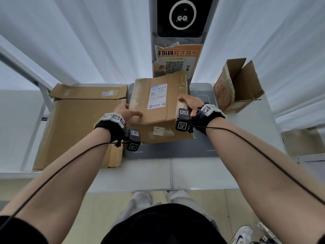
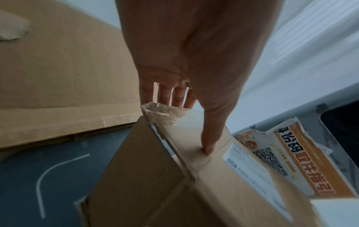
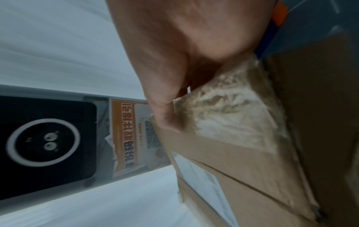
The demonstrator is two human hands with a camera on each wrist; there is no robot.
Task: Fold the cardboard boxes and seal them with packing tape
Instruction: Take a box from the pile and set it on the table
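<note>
Centres on the cardboard box (image 1: 154, 118), top closed and white shipping label (image 1: 157, 96) upward, standing on the dark mat (image 1: 168, 153) in the middle of the surface (image 1: 202, 175). Braces it from both flanks, likely to square the walls and keep the top flaps down before any taping. At 9 o'clock of the box, the left hand (image 1: 123, 110): thumb laid straight on the top face near the edge, fingers (image 2: 165, 96) straight and slightly apart behind the frayed corner, pressing rather than clutching. At 3 o'clock, the right hand (image 1: 190, 102): thumb hooked over the top right edge where old tape has torn the paper, clamped on that edge; the other fingers hidden by the box, so cannot tell how they lie. Shows no roll of packing tape anywhere, so sealing looks not yet begun. Further out at 9 o'clock, a flattened carton (image 1: 79, 129) lying flat, presumably waiting to be folded; at 2 o'clock, an open box (image 1: 239, 85) tipped over with its flaps spread. At 12 o'clock, a grey post carrying an orange poster (image 1: 175, 62) and a dark screen (image 1: 179, 16).
</note>
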